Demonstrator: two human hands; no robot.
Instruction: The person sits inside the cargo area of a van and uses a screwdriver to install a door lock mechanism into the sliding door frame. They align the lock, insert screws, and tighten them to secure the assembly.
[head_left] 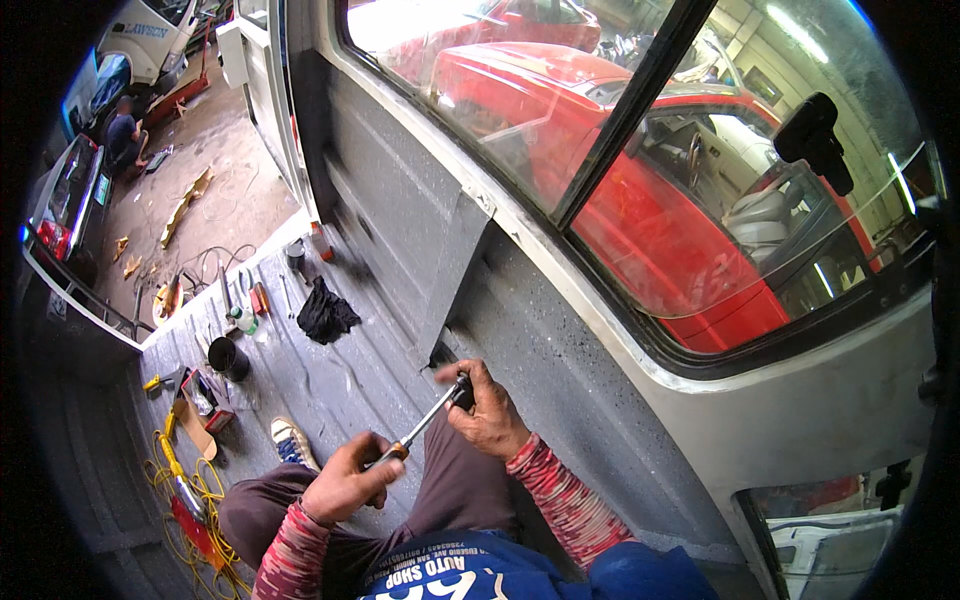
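A screwdriver (426,420) with a metal shaft and an orange-brown handle slants between my two hands, over my lap. My left hand (348,478) is closed around its handle. At the far end of the shaft, a small dark rounded piece (463,392) sits in the closed fingers of my right hand (488,412). Whether the shaft goes into that piece or only touches it, I cannot tell. Both hands are held above the grey ribbed floor, beside the grey side panel (530,320).
On the van floor lie a black cloth (326,312), a black cup (228,358), a red box of small parts (212,412) and a yellow cord (170,450). A window (600,150) is at the right. Outside, a person (122,138) crouches near a car.
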